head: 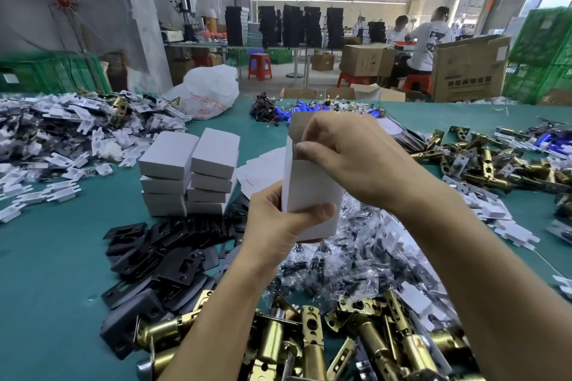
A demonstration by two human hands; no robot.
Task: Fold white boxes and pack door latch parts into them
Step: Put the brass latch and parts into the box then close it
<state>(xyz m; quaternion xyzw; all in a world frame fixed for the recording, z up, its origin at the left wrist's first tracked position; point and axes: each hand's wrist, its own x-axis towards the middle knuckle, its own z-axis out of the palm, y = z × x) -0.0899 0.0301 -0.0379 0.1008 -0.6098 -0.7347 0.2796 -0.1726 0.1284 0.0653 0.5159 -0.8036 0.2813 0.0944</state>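
A teal cloth-covered bench (46, 257) is carrying shiny brass latches (309, 343) along its near edge. Above its middle, a matte white cardboard box (312, 192) is standing upright, open end up. The left hand (278, 226) is gripping its base, and the right hand (349, 158) is pinching its top flap (295, 127).

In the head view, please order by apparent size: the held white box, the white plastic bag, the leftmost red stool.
1. white box, nearest the camera
2. white plastic bag
3. leftmost red stool, far back, true size unsure
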